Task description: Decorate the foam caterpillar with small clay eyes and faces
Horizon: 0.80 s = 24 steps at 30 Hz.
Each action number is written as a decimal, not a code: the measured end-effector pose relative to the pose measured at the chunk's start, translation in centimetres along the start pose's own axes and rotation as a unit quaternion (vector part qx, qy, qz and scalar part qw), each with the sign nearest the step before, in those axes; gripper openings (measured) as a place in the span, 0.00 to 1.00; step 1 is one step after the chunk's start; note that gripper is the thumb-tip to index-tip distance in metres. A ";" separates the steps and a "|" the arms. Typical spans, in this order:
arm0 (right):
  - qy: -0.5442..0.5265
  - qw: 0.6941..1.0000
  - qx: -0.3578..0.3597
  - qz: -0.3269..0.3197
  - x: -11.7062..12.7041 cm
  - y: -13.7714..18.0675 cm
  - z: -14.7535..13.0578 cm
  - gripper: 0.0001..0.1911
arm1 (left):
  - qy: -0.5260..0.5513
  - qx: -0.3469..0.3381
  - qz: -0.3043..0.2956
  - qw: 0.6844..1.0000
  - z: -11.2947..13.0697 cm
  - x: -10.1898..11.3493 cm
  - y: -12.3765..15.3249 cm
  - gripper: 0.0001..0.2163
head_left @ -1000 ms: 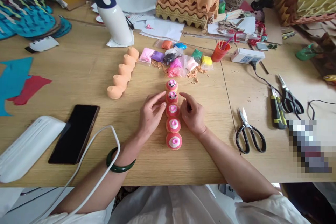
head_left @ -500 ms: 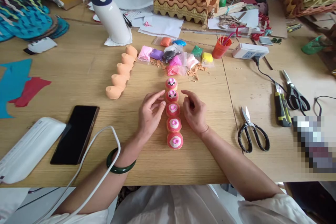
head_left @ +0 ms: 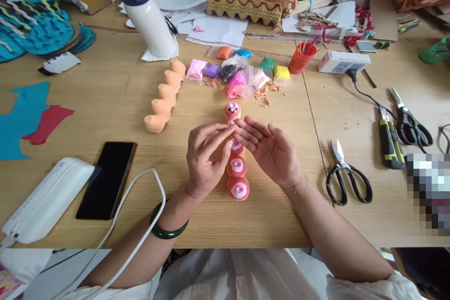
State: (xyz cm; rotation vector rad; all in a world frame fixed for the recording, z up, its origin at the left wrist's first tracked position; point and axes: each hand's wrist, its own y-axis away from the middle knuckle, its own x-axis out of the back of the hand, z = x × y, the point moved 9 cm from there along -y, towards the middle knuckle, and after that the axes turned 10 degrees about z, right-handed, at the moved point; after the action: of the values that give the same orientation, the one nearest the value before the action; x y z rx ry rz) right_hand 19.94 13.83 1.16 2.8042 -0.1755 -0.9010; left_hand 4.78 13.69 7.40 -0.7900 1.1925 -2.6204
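Observation:
My right hand [head_left: 272, 150] is turned palm up, fingers stretched out, with nothing visible on the palm. My left hand [head_left: 211, 157] meets it from the left, its fingertips touching the right fingertips and its thumb held apart. Anything tiny between the fingertips is too small to make out. Both hands hover over an egg-carton strip [head_left: 238, 167], its cups covered with pink clay, white patches and pink rings. The far cup also has black eye-like dots. My fingers partly cover the second and third cups. A plain orange egg-carton strip [head_left: 164, 107] lies to the left.
Bagged coloured clay [head_left: 239, 77] lies beyond the strip, beside a red cup of sticks [head_left: 301, 58]. Scissors [head_left: 340, 161] and a utility knife [head_left: 390, 143] are at right. A phone [head_left: 107, 180], power bank [head_left: 47, 197] and white cable [head_left: 137, 243] are at left.
My right hand has turned from curled fingers to an open palm and moved over the strip. My left hand has shifted right until the fingertips meet. The view has moved slightly.

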 end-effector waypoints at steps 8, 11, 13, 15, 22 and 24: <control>-0.012 0.998 -0.006 -0.055 -1.3 1.4 1.0 0.22 | -0.007 0.013 0.019 1.000 -0.6 0.3 -0.3 0.11; 0.016 0.998 0.013 -0.058 -1.6 2.0 0.7 0.20 | -0.020 0.022 0.028 0.999 -0.9 0.7 -0.3 0.08; 0.025 0.998 0.016 -0.058 -1.7 2.2 0.5 0.19 | -0.016 0.016 0.036 0.999 -0.8 1.0 -0.3 0.07; 0.027 0.998 0.017 -0.056 -1.8 2.3 0.5 0.18 | -0.008 0.002 0.043 0.999 -0.7 1.2 -0.4 0.07; 0.101 0.991 0.086 -0.008 -0.9 2.3 -0.3 0.14 | 0.009 -0.021 0.035 0.999 0.5 1.2 -0.5 0.04; 0.173 0.970 0.170 -0.008 -1.2 2.9 -1.5 0.15 | 0.045 -0.015 0.020 0.999 1.0 1.0 -0.3 0.03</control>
State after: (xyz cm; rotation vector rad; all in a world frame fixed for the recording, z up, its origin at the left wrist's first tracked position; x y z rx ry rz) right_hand 19.70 11.48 3.70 3.2269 -0.2787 -0.3987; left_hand 4.52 12.88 8.59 -0.6529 1.2611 -2.6374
